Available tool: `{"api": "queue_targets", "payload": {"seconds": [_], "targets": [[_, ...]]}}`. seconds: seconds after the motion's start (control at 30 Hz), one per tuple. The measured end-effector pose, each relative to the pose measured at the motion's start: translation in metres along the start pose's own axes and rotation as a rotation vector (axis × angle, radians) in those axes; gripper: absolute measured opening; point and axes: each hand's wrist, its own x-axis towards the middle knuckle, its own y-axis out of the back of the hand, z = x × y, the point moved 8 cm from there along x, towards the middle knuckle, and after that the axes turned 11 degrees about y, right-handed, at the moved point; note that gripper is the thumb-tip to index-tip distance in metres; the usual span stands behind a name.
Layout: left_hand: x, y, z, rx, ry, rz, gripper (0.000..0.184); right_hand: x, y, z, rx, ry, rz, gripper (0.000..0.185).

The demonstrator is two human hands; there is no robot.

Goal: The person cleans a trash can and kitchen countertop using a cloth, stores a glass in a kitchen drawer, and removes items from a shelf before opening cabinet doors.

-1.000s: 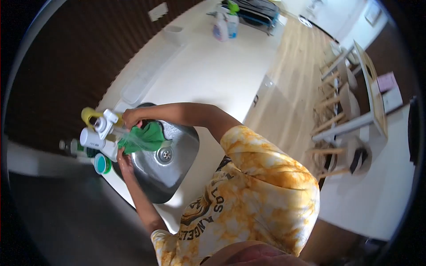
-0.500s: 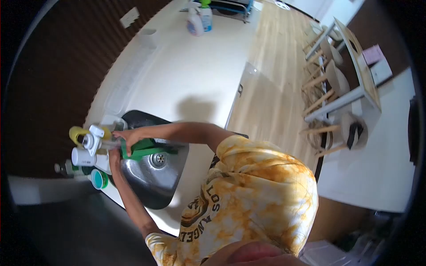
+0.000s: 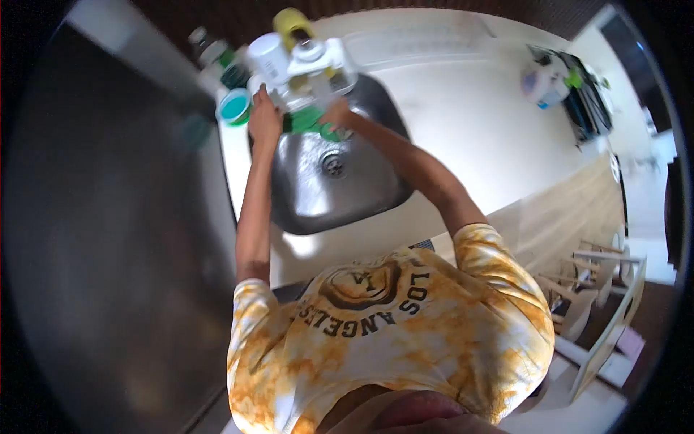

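In the head view a green piece, apparently a cloth (image 3: 302, 120), stretches between my two hands at the back of the metal sink (image 3: 311, 206). My right hand (image 3: 337, 116) is closed on its right part, somewhat blurred, with a bit of green showing below the fingers. At the cloth's left end, my left hand (image 3: 266, 117) seems to grip it beside the sink's back left corner; its inner fingers are partly hidden. A clear spout-like part, smeared by motion, stands just behind the cloth. The sink drain (image 3: 333, 166) is visible in front of my hands.
Behind the sink stand a white container (image 3: 268, 56), a white pump dispenser (image 3: 309, 52) and a yellow object (image 3: 292, 26). A teal tub (image 3: 235, 107) is left of my left hand. Spray bottles (image 3: 551, 81) stand farther right on the white counter (image 3: 470, 123).
My view has turned, so the sink now lies upright ahead of me. My hands have moved apart, the right one going rightward along the green cloth.
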Motion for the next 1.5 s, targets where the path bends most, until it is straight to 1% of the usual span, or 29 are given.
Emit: {"api": "queue_targets", "payload": {"seconds": [0.03,0.07,0.1,0.13,0.17,0.2,0.23,0.27,0.3,0.4,0.43,0.5,0.6,0.63,0.7,0.8,0.83,0.93,0.97,1.03,1.07,1.1,1.2,1.27,1.3,1.33,1.37,1.43,1.5], "targets": [[-0.004,-0.029,-0.004,0.161,-0.444,0.138,0.051,0.005,-0.001,0.002,-0.015,-0.001,0.115,0.024],[-0.004,-0.038,0.017,0.179,-0.345,-0.108,0.048,0.007,0.003,0.012,-0.059,-0.011,0.253,0.022],[-0.006,-0.055,0.021,0.100,-0.458,-0.116,0.043,0.009,0.002,0.025,-0.148,0.014,0.408,0.021],[-0.001,-0.083,0.009,0.043,-0.508,-0.133,0.040,-0.015,0.029,0.005,0.006,-0.116,0.411,0.018],[0.004,-0.095,0.004,-0.019,-0.507,-0.148,0.040,-0.029,0.046,-0.014,0.055,-0.135,0.368,0.016],[0.013,-0.118,-0.011,0.034,-0.554,-0.112,0.042,-0.034,0.052,-0.015,0.137,-0.008,0.561,0.014],[0.008,-0.090,0.018,0.060,-0.410,-0.196,0.042,-0.031,0.049,-0.004,0.141,-0.102,0.413,0.022],[0.004,-0.082,0.017,0.051,-0.520,-0.072,0.044,-0.039,0.048,-0.009,0.170,-0.094,0.406,0.021],[0.005,-0.080,0.025,0.139,-0.496,-0.127,0.044,-0.044,0.054,-0.013,0.086,-0.148,0.340,0.021],[-0.004,-0.081,0.033,0.216,-0.533,-0.103,0.041,-0.068,0.066,-0.025,0.179,-0.201,0.357,0.024],[-0.010,-0.085,0.027,0.224,-0.506,-0.107,0.040,-0.057,0.056,-0.015,0.105,-0.219,0.348,0.024],[-0.023,-0.090,0.022,0.248,-0.458,-0.099,0.040,-0.059,0.069,-0.023,0.154,-0.176,0.458,0.026],[-0.050,-0.088,0.011,-0.910,0.251,-0.328,0.045,-0.052,0.080,-0.037,0.227,0.010,0.506,0.032],[-0.063,-0.095,0.014,-1.169,0.423,-0.436,0.047,-0.048,0.077,-0.044,0.259,0.092,0.492,0.034],[-0.086,-0.109,0.025,-1.672,0.783,-0.647,0.053,-0.059,0.073,-0.052,0.517,0.169,0.547,0.040],[-0.073,-0.122,0.003,-1.665,0.806,-0.897,0.050,-0.078,0.041,-0.045,1.058,0.228,0.609,0.042],[-0.071,-0.115,-0.002,-1.383,0.785,-0.748,0.037,-0.082,0.028,-0.038,1.262,0.239,0.625,0.042],[-0.069,-0.083,0.015,-0.946,0.428,-0.600,0.031,-0.097,-0.015,-0.041,1.764,0.041,0.330,0.036],[-0.074,-0.076,0.029,-0.910,0.430,-0.578,0.021,-0.099,-0.022,-0.049,1.876,-0.002,0.226,0.034],[-0.082,-0.080,0.044,-0.956,0.318,-0.735,0.018,-0.101,-0.006,-0.081,1.954,0.037,0.009,0.029],[-0.088,-0.078,0.053,-0.974,0.263,-0.814,0.017,-0.098,-0.007,-0.082,1.914,0.089,-0.033,0.028],[-0.085,-0.063,0.065,-1.076,0.113,-0.701,0.017,-0.092,-0.006,-0.082,1.873,0.142,-0.070,0.027],[-0.081,-0.053,0.084,-1.278,0.051,-0.856,0.017,-0.086,0.007,-0.099,1.770,0.211,-0.177,0.021],[-0.079,-0.043,0.084,-1.250,0.144,-0.864,0.021,-0.085,0.011,-0.105,1.643,0.176,-0.225,0.024],[-0.078,-0.037,0.084,-1.226,0.183,-0.861,0.022,-0.083,0.003,-0.099,1.620,0.048,-0.200,0.015],[-0.078,-0.035,0.083,-1.196,0.224,-0.862,0.024,-0.081,0.000,-0.098,1.563,0.031,-0.215,0.014],[-0.076,-0.029,0.087,-1.166,0.174,-0.771,0.027,-0.080,0.000,-0.099,1.506,0.015,-0.228,0.013],[-0.074,-0.043,0.071,-1.173,0.269,-0.809,0.022,-0.084,-0.001,-0.102,1.451,-0.001,-0.255,0.009],[-0.076,-0.048,0.067,-1.230,0.352,-0.816,0.018,-0.090,0.007,-0.099,1.333,-0.059,-0.162,0.009]]}}
